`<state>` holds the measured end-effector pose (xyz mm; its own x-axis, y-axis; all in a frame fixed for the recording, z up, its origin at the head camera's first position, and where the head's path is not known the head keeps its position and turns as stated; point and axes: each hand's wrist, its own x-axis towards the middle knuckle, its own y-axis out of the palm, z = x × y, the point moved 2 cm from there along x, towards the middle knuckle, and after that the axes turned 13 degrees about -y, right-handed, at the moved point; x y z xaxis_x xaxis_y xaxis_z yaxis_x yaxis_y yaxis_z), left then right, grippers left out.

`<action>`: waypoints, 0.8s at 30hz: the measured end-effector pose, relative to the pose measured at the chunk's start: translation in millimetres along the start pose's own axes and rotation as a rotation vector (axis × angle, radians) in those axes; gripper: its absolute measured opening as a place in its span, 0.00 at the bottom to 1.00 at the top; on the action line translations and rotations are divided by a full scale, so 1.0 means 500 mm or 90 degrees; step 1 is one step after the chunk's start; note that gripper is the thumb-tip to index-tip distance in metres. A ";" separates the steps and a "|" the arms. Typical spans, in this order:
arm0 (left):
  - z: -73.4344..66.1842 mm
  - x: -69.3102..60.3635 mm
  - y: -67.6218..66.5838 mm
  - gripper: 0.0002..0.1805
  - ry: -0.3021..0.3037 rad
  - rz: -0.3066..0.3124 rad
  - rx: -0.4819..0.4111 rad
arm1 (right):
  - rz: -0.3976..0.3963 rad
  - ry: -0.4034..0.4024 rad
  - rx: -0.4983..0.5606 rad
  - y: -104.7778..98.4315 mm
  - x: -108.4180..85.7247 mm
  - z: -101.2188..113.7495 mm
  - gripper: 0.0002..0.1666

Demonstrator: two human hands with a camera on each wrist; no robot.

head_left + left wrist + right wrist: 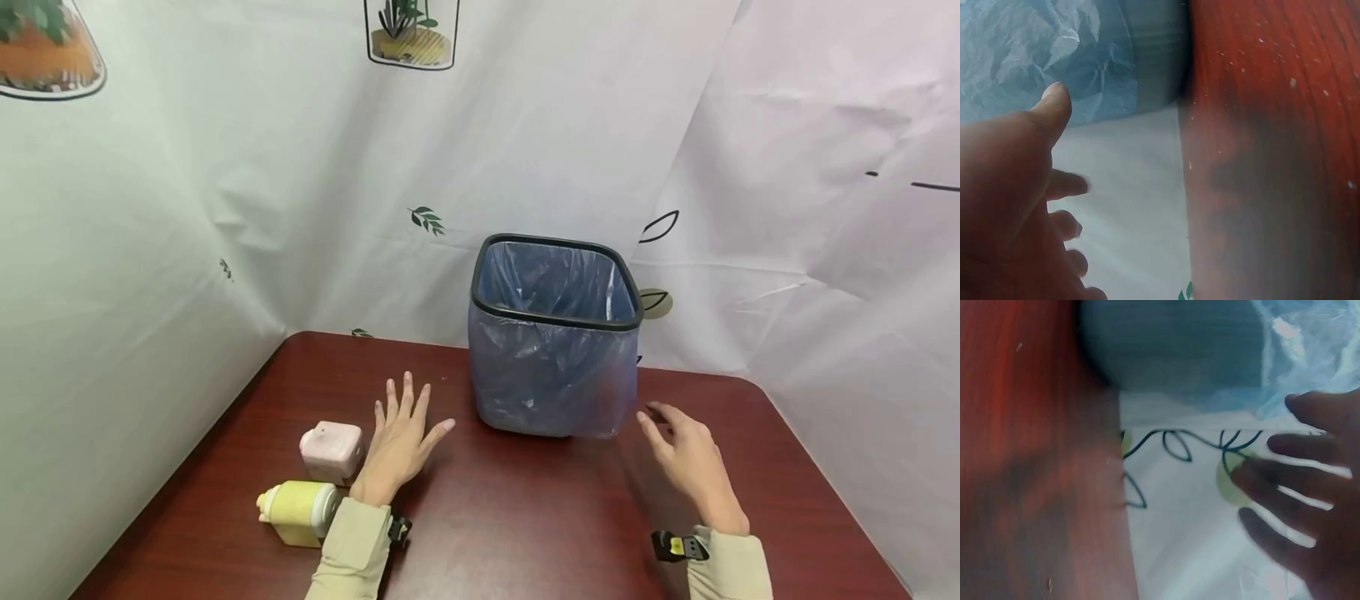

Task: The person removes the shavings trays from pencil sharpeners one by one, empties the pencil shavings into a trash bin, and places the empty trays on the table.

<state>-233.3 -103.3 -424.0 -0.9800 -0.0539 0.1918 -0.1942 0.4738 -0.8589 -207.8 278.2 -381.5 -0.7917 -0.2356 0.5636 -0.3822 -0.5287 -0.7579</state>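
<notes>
A bin [555,375] with a dark rim, lined with a translucent blue bag [517,342], stands upright toward the back of the table. My left hand [397,446] is left of the bin with fingers spread, holding nothing. To the bin's right, my right hand [690,467] hovers with its fingers loosely bent and nothing in them. In the left wrist view, a gap shows between my left hand [1010,194] and the bag [1079,62] except where the thumb overlaps it; contact cannot be told. The right wrist view has my right hand [1310,481] beside the bag [1316,344].
A pink container [332,451] and a yellow container [296,510] lie on the dark red table [525,517] at the left, close to my left forearm. White fabric [337,192] with plant prints hangs behind the table and along its sides.
</notes>
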 end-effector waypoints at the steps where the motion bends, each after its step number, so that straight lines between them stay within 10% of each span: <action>1: -0.001 -0.001 -0.001 0.40 -0.002 0.003 -0.006 | -0.028 -0.009 0.000 -0.003 0.001 0.005 0.19; 8: -0.008 -0.007 -0.008 0.38 -0.018 0.030 -0.039 | -0.133 -0.062 -0.010 -0.017 0.006 0.032 0.07; 24: -0.018 -0.010 -0.049 0.34 -0.016 -0.015 -0.058 | -0.122 -0.167 0.042 0.022 0.024 0.074 0.03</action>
<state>-223.5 -106.7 -399.8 -0.9763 -0.0869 0.1981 -0.2128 0.5495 -0.8079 -203.8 239.5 -371.2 -0.5559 -0.3242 0.7654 -0.4733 -0.6335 -0.6121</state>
